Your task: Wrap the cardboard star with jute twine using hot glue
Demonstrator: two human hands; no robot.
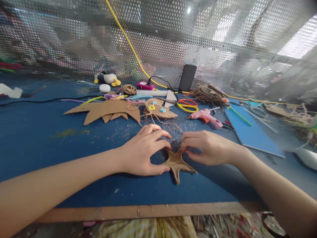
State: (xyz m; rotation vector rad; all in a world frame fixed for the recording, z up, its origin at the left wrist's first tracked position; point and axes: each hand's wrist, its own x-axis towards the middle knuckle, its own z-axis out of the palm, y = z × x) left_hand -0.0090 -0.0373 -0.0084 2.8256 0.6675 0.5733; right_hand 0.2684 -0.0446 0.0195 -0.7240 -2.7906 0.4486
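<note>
A small star-shaped cardboard piece [176,161], edged with brown twine, lies on the blue table in front of me. My left hand [151,152] holds it from the left, thumb at its lower left arm and fingertips curled by its upper left arm. At its upper right edge, my right hand [199,147] pinches with thumb and fingers. A strand of twine [170,123] trails from behind the star toward my right fingers; they cover the exact grip point. Part of the star's upper side is hidden by my fingers.
Beyond my hands lie a jagged cardboard cutout [111,110], a twine-covered piece [160,110], scissors [188,105] and a pink glue gun [206,118]. A blue board [252,129] lies right. A phone [187,77] leans against the perforated metal screen [158,43].
</note>
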